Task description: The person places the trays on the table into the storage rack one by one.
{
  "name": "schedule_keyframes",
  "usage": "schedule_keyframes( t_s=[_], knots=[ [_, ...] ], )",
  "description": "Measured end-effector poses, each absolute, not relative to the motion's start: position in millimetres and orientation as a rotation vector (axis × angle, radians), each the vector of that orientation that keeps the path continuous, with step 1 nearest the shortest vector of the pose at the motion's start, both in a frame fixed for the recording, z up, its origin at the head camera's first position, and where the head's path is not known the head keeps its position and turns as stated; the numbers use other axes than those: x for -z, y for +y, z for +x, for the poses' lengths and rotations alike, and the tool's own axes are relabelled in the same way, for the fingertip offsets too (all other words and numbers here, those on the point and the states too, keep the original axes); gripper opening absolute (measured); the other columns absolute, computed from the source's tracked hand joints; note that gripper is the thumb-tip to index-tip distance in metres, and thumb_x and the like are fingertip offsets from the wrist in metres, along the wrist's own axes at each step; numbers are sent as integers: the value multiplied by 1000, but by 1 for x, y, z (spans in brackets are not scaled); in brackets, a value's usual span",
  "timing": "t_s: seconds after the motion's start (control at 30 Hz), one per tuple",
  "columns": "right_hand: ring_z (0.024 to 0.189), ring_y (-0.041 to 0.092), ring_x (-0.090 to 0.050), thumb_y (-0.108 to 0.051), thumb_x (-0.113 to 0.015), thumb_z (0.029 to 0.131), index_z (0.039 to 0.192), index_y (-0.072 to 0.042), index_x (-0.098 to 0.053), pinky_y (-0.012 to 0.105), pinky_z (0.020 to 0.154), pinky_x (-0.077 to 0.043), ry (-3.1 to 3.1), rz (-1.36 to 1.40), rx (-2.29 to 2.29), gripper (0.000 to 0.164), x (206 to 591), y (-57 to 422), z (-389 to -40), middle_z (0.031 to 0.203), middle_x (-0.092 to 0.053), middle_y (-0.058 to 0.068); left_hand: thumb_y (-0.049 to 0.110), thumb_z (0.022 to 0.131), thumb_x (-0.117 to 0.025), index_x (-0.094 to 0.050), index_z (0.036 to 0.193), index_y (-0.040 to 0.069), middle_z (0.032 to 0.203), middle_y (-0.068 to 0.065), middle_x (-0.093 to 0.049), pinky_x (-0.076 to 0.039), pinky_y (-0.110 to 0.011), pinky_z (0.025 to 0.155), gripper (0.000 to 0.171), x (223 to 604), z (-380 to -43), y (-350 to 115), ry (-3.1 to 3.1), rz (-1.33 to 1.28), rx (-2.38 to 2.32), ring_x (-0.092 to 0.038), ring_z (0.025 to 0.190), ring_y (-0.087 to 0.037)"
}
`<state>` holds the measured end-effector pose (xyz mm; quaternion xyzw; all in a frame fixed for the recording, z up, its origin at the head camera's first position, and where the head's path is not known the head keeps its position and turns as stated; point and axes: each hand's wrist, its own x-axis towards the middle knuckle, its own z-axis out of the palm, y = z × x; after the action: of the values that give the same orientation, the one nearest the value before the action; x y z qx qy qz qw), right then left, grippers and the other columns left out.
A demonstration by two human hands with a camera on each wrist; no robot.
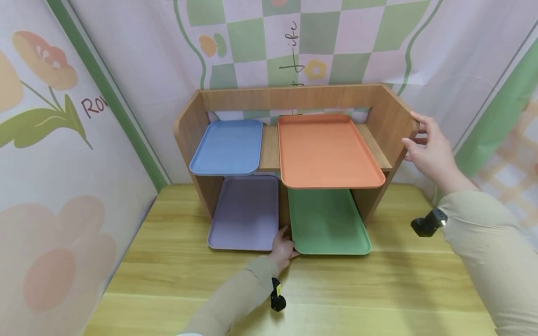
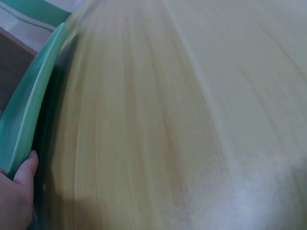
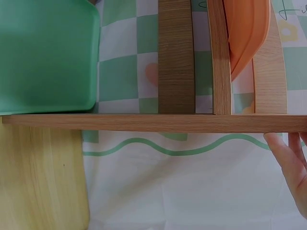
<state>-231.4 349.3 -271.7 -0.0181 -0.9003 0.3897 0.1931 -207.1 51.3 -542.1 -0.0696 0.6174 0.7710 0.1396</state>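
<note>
A two-tier wooden shelf [image 1: 290,99] stands on the table with four trays in it. My left hand [image 1: 281,249] is low at the middle divider, between the purple tray [image 1: 245,212] and the green tray [image 1: 329,224]. It pinches the green tray's front left corner; in the left wrist view the thumb [image 2: 28,167] lies against the outer rim. My right hand [image 1: 430,147] grips the upper front edge of the shelf's right side panel [image 3: 144,123], fingers outside. Above are the blue tray [image 1: 229,147] at left and the larger orange tray [image 1: 325,151] at right.
The wood-grain table [image 1: 336,289] stretches in front of the shelf. A printed curtain [image 1: 332,28] hangs close behind it, and a flower-patterned cloth wall [image 1: 50,163] borders the left side. All the trays jut out past the shelf's front.
</note>
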Motion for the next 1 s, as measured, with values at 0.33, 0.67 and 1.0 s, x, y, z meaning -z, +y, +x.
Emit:
schedule_keyframes(
  t_s=[0.33, 0.67, 1.0],
  knots=[
    [116, 49, -43, -18, -46, 98, 151, -26, -19, 4, 55, -48, -2534, -44, -1088, 60, 273, 347, -231, 129, -34, 24, -19, 80, -35, -23, 148, 0, 135, -41, -34, -57, -48, 82, 71, 545, -210, 48, 1724, -241, -2215, -55, 61, -10],
    [115, 43, -45, -18, -48, 97, 151, -28, -19, 4, 56, -48, -2531, -59, -1086, 62, 272, 347, -231, 127, -37, 19, -9, 93, -36, -12, 149, -4, 141, -40, -27, -48, -51, 98, 61, 524, -206, 21, 1464, -183, -2181, -42, 125, -48],
    [86, -12, -47, -6, -52, 95, 151, -34, -16, 10, 64, -54, -2459, 9, -1263, 72, 296, 356, -209, 107, -43, -14, 4, 101, -25, -3, 150, -3, 149, -35, -16, -26, -53, 114, 53, 489, -207, -44, 1265, 146, -2024, -21, 138, -46]
  ],
)
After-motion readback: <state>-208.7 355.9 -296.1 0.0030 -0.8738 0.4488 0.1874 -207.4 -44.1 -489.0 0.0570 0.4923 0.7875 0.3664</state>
